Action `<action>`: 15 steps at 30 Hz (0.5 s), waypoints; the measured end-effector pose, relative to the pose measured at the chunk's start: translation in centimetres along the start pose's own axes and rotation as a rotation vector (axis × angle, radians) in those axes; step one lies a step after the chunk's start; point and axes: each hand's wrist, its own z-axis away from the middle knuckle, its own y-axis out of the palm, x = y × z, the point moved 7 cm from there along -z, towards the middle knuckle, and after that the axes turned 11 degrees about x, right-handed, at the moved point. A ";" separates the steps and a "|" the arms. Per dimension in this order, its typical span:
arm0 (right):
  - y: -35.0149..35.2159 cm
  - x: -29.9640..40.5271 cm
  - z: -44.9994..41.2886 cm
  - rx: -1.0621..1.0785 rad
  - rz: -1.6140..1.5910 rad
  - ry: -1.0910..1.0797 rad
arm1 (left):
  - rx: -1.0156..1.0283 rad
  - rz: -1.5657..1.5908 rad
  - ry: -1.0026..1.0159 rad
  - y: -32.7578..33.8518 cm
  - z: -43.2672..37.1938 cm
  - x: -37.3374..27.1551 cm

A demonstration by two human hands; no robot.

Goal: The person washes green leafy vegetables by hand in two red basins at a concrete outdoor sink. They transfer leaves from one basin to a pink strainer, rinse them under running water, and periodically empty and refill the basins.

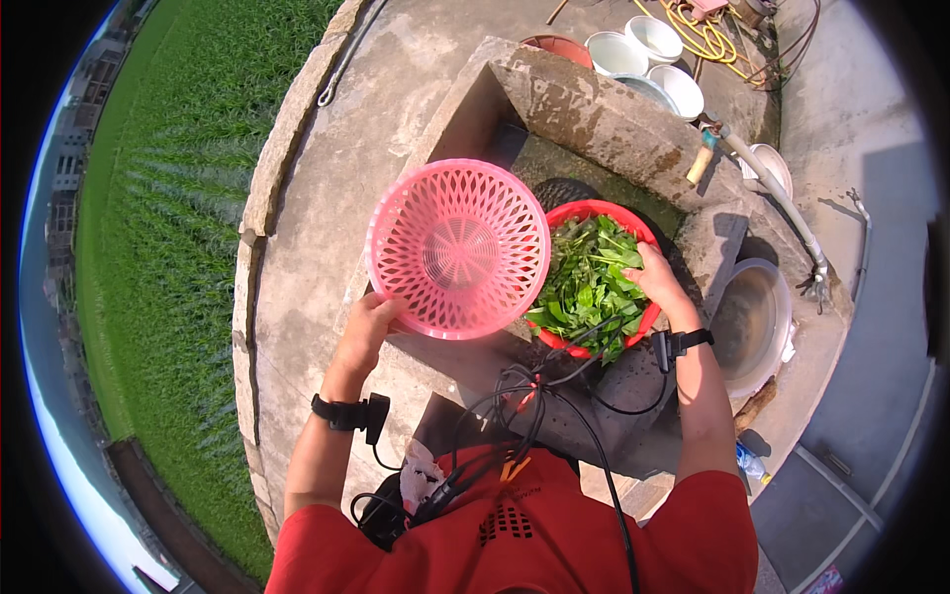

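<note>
My left hand [371, 327] grips the near left rim of a pink plastic colander basket [458, 249], its thumb over the edge. Nothing lies inside the basket. To its right, a red plastic basin [644, 226] is heaped with leafy green vegetables [590, 286]. My right hand [660, 278] is at the basin's right side, with thumb and fingertips among the leaves at the rim; whether it holds the rim or leaves is partly hidden. The basin stands over the near part of a concrete wash trough [594, 111], beside a dark round basket [560, 194].
A water pipe [775, 189] with a tap [709, 137] crosses the trough's right side. White buckets [653, 38] stand behind it. A large pale basin [753, 327] of water is at the right. Black cables [534, 386] hang before my chest.
</note>
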 end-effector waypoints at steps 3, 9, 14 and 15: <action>1.8 0.3 0.6 0.136 0.464 0.147 | 0.002 -0.022 0.012 0.1 0.2 0.2; 4.5 -3.8 -1.8 0.086 0.504 0.222 | -0.016 0.033 0.000 0.3 0.9 0.9; 2.0 -6.1 -2.4 -0.078 0.287 0.083 | -0.001 -0.024 -0.004 0.3 0.1 1.2; 1.3 -4.8 -1.7 -0.086 0.228 0.087 | 0.003 -0.053 0.004 0.2 0.2 1.3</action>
